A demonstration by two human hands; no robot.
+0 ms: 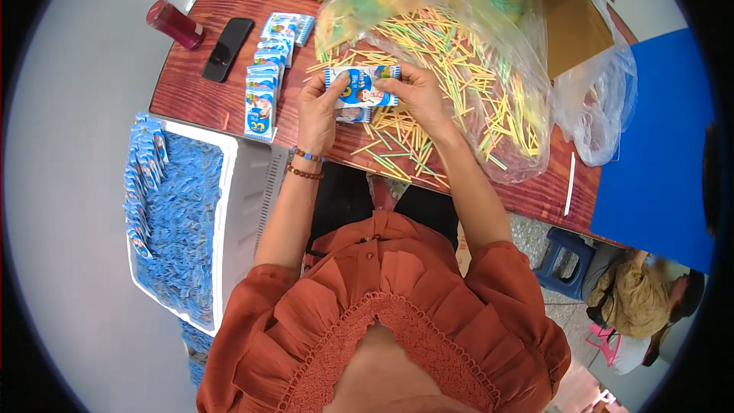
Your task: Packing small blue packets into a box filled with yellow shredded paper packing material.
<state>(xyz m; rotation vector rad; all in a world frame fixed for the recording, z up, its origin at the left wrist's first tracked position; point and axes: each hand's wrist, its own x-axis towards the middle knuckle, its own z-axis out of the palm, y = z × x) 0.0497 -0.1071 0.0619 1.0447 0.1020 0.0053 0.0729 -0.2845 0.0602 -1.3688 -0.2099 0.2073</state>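
Both hands hold one blue-and-white packet (359, 86) level over the table's front part. My left hand (319, 105) pinches its left end, thumb on top; beaded bracelets circle that wrist. At the other end, my right hand (419, 99) grips with its thumb on the upper face. Another packet (353, 115) shows partly beneath the held one; whether the fingers touch it is hidden. Behind and to the right lie many thin yellow, green and pink sticks (428, 38), spilling out of a large clear plastic bag (527, 138). Left of my hands, similar packets (264, 99) stand in overlapping rows.
A black phone (228, 49) and a red-capped bottle (176, 24) are at the left. A white crate (222, 206) full of blue packets stands beside the table. An open cardboard box (585, 38), a clear bag (592, 118) and a blue panel (650, 153) occupy the right. Another person (638, 298) is at lower right.
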